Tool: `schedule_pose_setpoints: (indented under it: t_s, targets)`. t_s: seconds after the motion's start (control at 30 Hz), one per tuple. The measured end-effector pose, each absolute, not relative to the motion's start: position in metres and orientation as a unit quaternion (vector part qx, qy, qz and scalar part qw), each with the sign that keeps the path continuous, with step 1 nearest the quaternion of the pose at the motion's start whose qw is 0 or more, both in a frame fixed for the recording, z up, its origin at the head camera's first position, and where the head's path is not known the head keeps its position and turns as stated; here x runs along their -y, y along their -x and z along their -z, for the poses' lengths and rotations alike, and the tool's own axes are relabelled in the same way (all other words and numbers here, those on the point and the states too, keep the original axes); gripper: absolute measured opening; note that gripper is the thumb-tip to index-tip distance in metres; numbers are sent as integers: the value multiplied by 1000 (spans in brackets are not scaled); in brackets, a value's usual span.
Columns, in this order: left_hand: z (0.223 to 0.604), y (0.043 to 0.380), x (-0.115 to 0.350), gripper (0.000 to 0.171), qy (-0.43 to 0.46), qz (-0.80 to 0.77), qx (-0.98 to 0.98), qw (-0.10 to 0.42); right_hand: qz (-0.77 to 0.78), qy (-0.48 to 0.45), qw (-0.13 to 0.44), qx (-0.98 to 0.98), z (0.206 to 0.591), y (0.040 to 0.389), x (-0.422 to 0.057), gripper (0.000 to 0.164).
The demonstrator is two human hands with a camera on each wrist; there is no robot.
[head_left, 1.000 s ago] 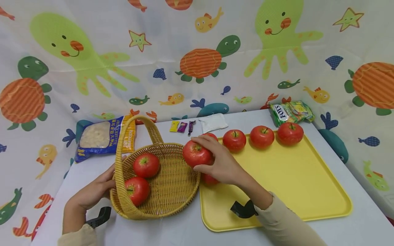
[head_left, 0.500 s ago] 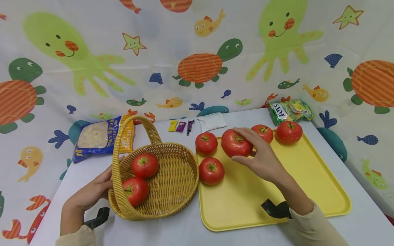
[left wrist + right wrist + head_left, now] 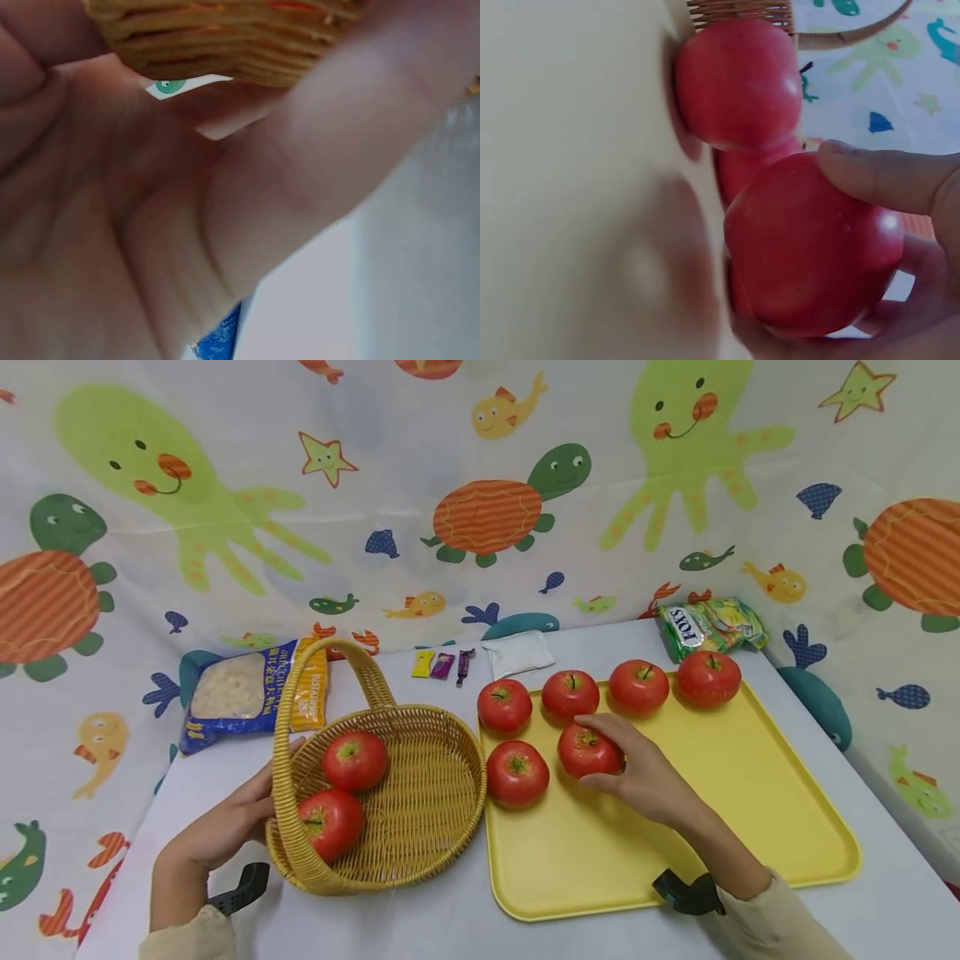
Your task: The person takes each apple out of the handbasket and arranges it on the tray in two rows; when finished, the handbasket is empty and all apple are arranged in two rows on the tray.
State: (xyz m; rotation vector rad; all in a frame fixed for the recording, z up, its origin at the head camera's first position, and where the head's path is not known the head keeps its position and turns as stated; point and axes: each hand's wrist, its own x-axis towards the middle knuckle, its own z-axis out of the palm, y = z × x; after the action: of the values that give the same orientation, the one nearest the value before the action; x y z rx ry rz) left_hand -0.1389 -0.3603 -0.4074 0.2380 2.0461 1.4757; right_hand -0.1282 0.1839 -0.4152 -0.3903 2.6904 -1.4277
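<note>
My right hand [image 3: 637, 768] holds a red apple [image 3: 588, 752] between thumb and fingers over the yellow tray [image 3: 697, 827]. In the right wrist view, this apple [image 3: 814, 244] hangs slightly off the tray, its shadow beside it. Several other apples stand on the tray: one nearer its left edge [image 3: 517, 774], the rest in a row along the back, ending with one at the far right [image 3: 708, 679]. At left, my left hand [image 3: 232, 818] grips the side of a wicker basket [image 3: 420, 802] with two apples [image 3: 356, 762] inside. Up close, the left wrist view shows the basket's weave [image 3: 217, 45] between thumb and fingers.
Behind the basket lies a blue-and-orange pasta bag [image 3: 255, 693]. Small wrapped sweets [image 3: 442, 666] and a white packet [image 3: 517, 654] lie at the back. A green Fox's bag [image 3: 711, 627] sits at back right. The basket's tall handle [image 3: 288, 760] arches upward.
My right hand carried the apple from beside the basket's right rim rightward over the tray, then lowered it in front of the back row. The left hand stayed at the basket.
</note>
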Motion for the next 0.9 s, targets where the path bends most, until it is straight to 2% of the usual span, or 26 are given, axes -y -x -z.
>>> schedule_pose_setpoints:
  t_s: [0.27, 0.9]
  targets:
    - [408, 139, 361, 70, -85, -558, -770, 299, 456, 136, 59, -878, 427, 134, -181, 74]
    - [410, 140, 361, 70, -80, -558, -770, 299, 444, 145, 98, -879, 422, 135, -190, 76]
